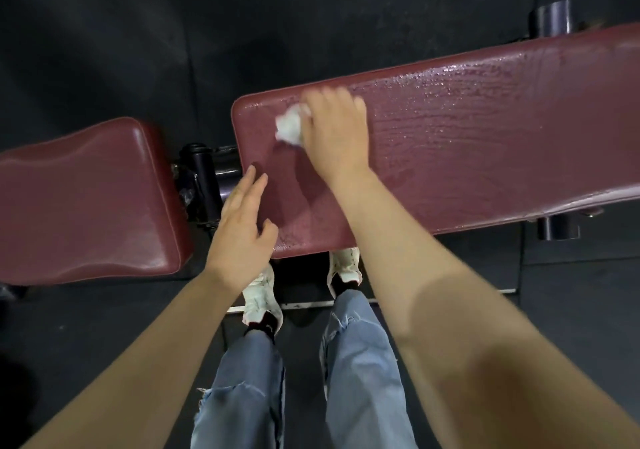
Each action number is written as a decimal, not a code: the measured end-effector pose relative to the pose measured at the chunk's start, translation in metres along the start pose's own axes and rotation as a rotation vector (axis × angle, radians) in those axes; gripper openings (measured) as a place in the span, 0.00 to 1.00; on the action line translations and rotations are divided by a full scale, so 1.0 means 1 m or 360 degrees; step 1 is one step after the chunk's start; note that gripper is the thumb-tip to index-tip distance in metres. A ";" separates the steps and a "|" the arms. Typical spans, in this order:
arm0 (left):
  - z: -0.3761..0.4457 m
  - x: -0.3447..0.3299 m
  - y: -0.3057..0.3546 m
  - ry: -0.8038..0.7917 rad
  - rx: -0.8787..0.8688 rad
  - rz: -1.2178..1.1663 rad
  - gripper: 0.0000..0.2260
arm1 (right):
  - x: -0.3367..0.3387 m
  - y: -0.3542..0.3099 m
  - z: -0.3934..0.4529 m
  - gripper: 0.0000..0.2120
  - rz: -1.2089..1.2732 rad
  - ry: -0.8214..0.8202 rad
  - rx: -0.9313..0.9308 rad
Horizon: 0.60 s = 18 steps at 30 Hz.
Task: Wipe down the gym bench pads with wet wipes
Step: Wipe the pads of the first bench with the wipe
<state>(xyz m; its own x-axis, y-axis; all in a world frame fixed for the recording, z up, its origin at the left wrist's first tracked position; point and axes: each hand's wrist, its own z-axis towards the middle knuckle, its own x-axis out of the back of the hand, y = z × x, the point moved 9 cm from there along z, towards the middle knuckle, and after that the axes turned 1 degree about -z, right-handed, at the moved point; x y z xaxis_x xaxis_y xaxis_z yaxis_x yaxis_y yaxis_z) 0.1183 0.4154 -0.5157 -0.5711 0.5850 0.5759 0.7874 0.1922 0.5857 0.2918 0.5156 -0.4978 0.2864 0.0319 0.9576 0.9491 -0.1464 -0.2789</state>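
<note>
A long maroon back pad (467,130) runs from the middle to the right edge, its surface streaked with wet sheen. My right hand (337,133) presses a crumpled white wet wipe (291,126) onto the pad near its left end; the fingers cover part of the wipe and are blurred. My left hand (242,223) lies with straight fingers on the pad's near left corner, holding nothing. A shorter maroon seat pad (86,199) sits to the left, separated by a gap.
Black metal frame and hinge parts (204,185) show in the gap between the pads. Black cylindrical frame ends (552,19) stick out at the far right. My white shoes (263,292) and jeans stand on dark rubber flooring (138,33) below the bench.
</note>
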 end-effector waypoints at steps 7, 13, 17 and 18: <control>-0.001 -0.010 0.019 -0.0057 -0.0092 0.0225 0.31 | 0.002 0.022 -0.096 0.04 0.0178 -0.0091 -0.0225; 0.007 -0.018 0.040 -0.0132 -0.0165 0.0204 0.31 | 0.002 0.061 -0.203 0.06 0.0173 -0.0212 -0.0589; 0.011 -0.022 0.047 -0.0109 -0.0160 0.0226 0.31 | 0.010 0.045 -0.103 0.04 0.0230 0.0026 -0.0362; 0.012 -0.023 0.048 -0.0105 -0.0153 0.0234 0.31 | 0.012 0.042 -0.070 0.06 0.0235 0.0098 -0.0280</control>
<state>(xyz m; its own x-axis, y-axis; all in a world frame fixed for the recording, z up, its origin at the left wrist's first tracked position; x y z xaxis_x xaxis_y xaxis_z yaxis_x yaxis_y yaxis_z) 0.1715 0.4209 -0.5078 -0.4324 0.6520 0.6228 0.8338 0.0262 0.5515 0.3258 0.4404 -0.4931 0.4065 -0.0623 0.9115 0.8585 -0.3154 -0.4044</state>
